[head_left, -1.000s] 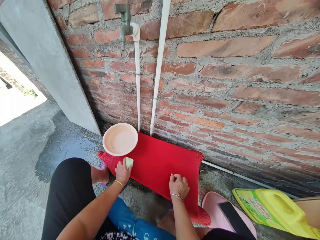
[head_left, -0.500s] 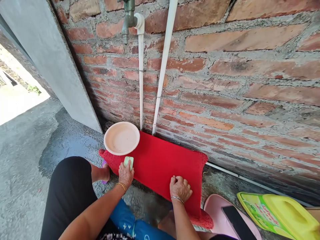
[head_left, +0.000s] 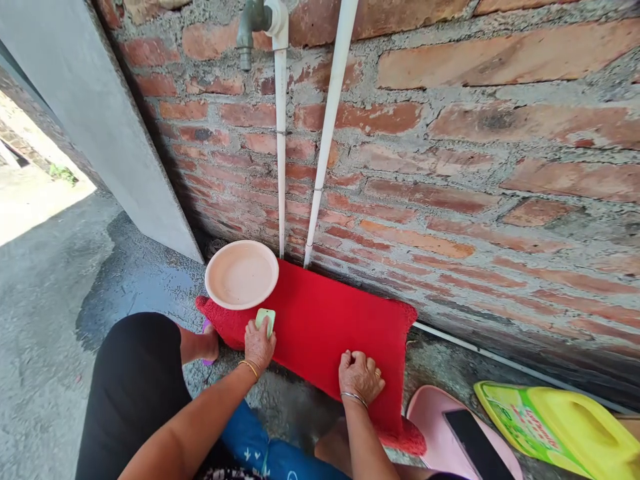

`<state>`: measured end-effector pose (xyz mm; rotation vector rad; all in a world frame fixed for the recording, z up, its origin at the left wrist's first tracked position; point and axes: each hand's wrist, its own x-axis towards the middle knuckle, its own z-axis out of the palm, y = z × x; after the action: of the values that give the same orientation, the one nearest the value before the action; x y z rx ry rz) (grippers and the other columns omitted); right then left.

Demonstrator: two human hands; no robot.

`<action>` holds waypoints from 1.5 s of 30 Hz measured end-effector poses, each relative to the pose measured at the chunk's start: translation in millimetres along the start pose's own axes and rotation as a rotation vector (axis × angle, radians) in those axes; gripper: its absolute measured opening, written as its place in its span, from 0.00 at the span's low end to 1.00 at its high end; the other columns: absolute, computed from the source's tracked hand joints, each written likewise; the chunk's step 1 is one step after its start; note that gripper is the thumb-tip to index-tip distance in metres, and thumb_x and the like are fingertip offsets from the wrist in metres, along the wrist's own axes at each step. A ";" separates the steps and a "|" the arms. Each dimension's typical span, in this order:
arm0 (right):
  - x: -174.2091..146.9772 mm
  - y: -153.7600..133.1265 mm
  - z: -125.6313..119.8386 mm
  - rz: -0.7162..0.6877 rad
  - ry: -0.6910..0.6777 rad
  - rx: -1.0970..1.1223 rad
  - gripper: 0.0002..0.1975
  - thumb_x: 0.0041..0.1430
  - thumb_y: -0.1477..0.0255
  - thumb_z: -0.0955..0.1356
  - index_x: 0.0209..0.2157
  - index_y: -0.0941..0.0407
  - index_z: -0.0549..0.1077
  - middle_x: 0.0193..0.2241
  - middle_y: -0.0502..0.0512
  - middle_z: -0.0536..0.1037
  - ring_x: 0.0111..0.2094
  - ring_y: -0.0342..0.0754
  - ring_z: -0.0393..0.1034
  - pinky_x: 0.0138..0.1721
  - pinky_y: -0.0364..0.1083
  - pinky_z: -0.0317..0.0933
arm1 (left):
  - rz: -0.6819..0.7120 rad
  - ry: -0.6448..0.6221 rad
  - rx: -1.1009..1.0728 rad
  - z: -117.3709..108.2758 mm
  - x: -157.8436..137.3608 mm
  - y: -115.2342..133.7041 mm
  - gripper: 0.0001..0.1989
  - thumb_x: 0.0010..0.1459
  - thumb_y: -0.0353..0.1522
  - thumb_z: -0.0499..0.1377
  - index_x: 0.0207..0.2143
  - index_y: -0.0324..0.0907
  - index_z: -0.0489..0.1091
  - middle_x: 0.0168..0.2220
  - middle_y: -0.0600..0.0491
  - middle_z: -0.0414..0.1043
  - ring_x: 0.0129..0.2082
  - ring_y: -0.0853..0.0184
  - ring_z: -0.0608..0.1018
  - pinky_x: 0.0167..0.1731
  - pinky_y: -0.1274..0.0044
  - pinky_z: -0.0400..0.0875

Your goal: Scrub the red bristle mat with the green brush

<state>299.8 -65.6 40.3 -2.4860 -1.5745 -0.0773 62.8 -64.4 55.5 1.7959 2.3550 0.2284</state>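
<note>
A red mat (head_left: 320,320) lies spread in front of me, smooth side up, with shaggy edges curling at its left end and lower right corner. My left hand (head_left: 259,345) is closed around a pale green scrub brush (head_left: 266,319) with a small hole near its end; its underside is hidden against the mat. On the mat's right part rests my right hand (head_left: 361,375), fingers curled in against the red fabric. A pale pink basin (head_left: 242,275) sits on the mat's far left, just beyond the brush.
A brick wall (head_left: 400,153) rises behind the mat, with white pipes (head_left: 327,127) and a tap (head_left: 246,40). A grey slab (head_left: 115,133) leans at left beside wet floor. At right are a pink stool-like seat (head_left: 430,407), a black phone (head_left: 475,440) and a yellow jug (head_left: 575,427).
My left hand has slid the brush slightly to the right across the mat. The right hand stays in place. The view has tilted down a little.
</note>
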 end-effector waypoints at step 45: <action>1.1 -2.2 -1.7 0.044 -0.068 0.010 0.16 0.61 0.65 0.59 0.32 0.57 0.75 0.33 0.61 0.73 0.35 0.52 0.64 0.31 0.47 0.45 | 0.336 -0.100 -0.086 12.6 -46.7 15.5 0.25 0.54 0.36 0.56 0.55 0.48 0.64 0.54 0.43 0.61 0.50 0.55 0.65 0.50 0.62 0.61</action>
<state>298.4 -64.0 42.5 -2.5394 -1.5411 0.0220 92.3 -105.2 48.7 2.0980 1.9373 0.2708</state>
